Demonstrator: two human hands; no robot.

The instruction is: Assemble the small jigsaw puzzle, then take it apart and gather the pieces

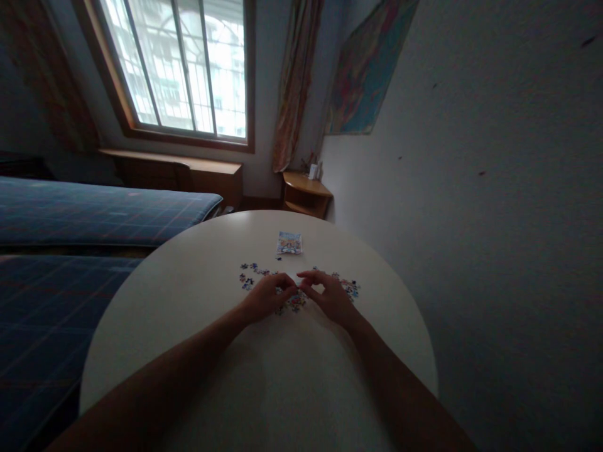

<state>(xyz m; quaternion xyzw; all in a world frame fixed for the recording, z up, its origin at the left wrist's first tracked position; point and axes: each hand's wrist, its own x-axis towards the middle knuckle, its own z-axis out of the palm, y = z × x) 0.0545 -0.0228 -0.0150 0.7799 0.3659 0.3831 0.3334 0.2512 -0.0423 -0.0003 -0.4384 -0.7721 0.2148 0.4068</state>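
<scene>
Above a pile of small jigsaw pieces (296, 302), my two hands meet over the round table. My left hand (269, 296) is closed, its thumb and forefinger pinched around what seems to be a jigsaw piece, mostly hidden by the fingertips. Facing it, my right hand (330, 296) has its thumb and forefinger curved and apart, the tips almost at the left fingertips. Nothing is visible between them. More loose pieces (246, 279) lie left of my left hand, and others (352, 289) lie right of my right hand. Beyond the hands lies a small colourful picture card (289, 243).
The round white table (155, 333) carries the pieces. A single piece (279, 258) lies near the card. To the left are beds with plaid covers (94, 210). A wall (494, 251) runs along the right, and a small wooden corner shelf (307, 184) stands behind the table.
</scene>
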